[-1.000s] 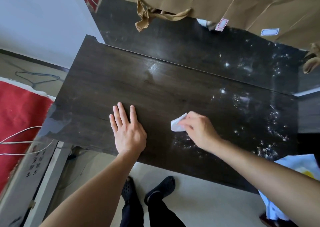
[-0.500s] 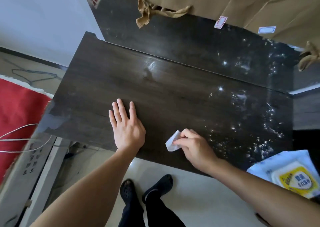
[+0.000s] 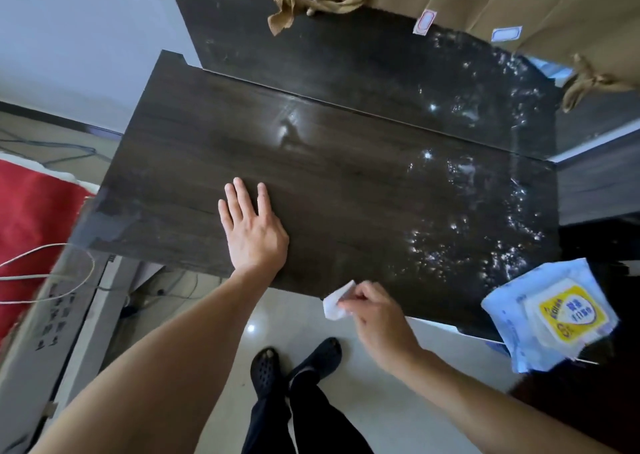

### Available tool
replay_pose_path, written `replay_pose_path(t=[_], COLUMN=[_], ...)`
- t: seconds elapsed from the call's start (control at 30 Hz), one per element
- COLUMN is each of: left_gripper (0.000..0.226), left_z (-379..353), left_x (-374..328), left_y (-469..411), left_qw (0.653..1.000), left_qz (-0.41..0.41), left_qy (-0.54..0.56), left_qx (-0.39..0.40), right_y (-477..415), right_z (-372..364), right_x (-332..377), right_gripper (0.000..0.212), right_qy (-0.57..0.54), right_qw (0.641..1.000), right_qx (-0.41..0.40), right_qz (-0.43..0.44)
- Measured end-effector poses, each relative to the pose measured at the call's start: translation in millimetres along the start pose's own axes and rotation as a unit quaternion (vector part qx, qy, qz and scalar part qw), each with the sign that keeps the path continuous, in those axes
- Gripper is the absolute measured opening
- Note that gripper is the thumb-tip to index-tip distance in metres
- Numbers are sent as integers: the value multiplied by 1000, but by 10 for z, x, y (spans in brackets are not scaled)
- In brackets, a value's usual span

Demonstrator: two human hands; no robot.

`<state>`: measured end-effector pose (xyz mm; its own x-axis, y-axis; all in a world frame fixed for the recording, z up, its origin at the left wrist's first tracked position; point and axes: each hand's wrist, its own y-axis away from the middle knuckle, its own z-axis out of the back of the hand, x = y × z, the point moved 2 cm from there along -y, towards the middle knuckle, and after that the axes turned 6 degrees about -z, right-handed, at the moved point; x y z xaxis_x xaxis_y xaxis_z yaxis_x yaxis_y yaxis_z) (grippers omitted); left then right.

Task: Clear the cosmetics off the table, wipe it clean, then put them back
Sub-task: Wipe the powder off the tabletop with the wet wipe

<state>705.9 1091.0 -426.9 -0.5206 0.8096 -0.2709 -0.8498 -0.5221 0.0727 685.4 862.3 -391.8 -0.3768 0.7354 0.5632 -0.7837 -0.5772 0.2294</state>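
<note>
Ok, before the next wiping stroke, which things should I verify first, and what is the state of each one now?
1. Wipe in the grip: ok. The right hand pinches the wipe.
2. Wipe on the surface: not ok. It is at the near edge of the table, mostly off it.
3. Bracing hand: ok. The left hand lies flat on the table.
4. Right part clean: not ok. White specks cover it.
5. Wipe pack secure: cannot tell. It lies at the near right corner, partly past the edge.
</note>
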Motion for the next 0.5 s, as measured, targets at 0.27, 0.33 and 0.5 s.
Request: replay_pose_path(t=[0.27, 0.33, 0.5], left_gripper=[51, 52, 55], left_z=[180, 190, 205], left_x=[633, 669, 669], left_y=[267, 298, 292], left_qw=[988, 987, 986], left_qz=[-156, -159, -164], left_qy=[-10, -8, -16], left_qx=[-16, -24, -19], right_y=[-1845, -2079, -1227], right_z=[758, 688, 8], right_x=[-130, -231, 61], right_gripper=[35, 35, 35], right_qy=[7, 28, 11], right_qw=[978, 969, 986], right_qx=[-162, -160, -161], right_qz=[-132, -183, -32])
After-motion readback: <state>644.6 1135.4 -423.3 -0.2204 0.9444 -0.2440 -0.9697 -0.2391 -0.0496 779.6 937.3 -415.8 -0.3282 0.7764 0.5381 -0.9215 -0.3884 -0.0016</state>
